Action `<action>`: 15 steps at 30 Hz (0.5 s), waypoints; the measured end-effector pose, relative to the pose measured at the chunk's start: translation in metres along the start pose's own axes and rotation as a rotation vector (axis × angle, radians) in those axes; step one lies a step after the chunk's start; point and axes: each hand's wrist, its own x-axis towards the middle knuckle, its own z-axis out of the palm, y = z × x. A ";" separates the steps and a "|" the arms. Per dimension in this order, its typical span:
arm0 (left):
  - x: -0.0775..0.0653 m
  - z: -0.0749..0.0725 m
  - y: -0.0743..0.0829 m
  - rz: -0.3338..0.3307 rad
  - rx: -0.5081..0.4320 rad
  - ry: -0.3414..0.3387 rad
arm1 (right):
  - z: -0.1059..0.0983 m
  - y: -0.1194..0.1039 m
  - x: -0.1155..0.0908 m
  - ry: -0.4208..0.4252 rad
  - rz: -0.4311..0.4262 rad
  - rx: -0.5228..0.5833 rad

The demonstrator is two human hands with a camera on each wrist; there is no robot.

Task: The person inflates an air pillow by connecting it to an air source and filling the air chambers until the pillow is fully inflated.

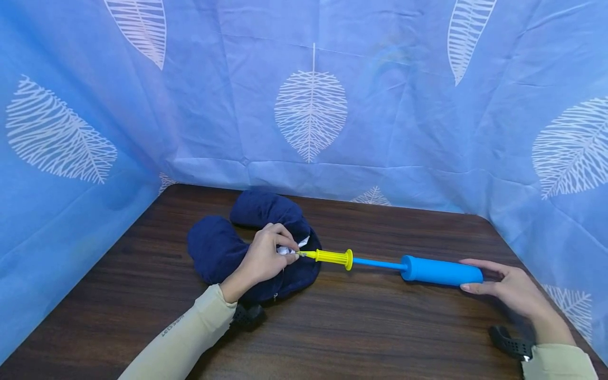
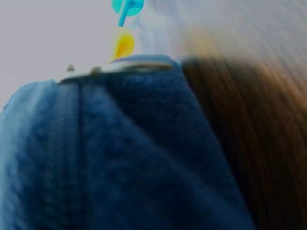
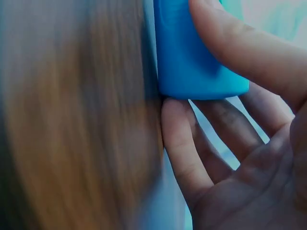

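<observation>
A dark blue U-shaped neck pillow (image 1: 216, 248) lies on the table with a white inner piece (image 1: 304, 241) poking out of its cover. My left hand (image 1: 266, 256) pinches the pillow's inner part where it meets the tip of a hand pump's yellow nozzle end (image 1: 332, 257); the fingers hide the exact joint. From there the pump's blue rod (image 1: 377, 263) runs to its blue barrel (image 1: 442, 270), drawn well out. My right hand (image 1: 515, 290) holds the barrel's far end between thumb and fingers. In the left wrist view, the pillow cover (image 2: 134, 158) and its zipper fill most of the picture.
The dark wooden table (image 1: 370, 327) has its back edge against blue cloth (image 1: 404, 132) with white leaf prints, which also hangs at both sides. Black wrist straps (image 1: 510, 343) are on both forearms. A zipper pull (image 1: 275, 296) hangs at the pillow's front.
</observation>
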 end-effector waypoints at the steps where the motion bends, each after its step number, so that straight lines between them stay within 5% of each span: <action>1: 0.000 0.000 -0.001 0.002 0.000 0.002 | 0.002 -0.003 0.001 0.007 -0.007 0.003; 15: 0.000 0.002 -0.001 0.007 0.003 0.041 | 0.043 -0.061 0.011 0.032 -0.126 0.108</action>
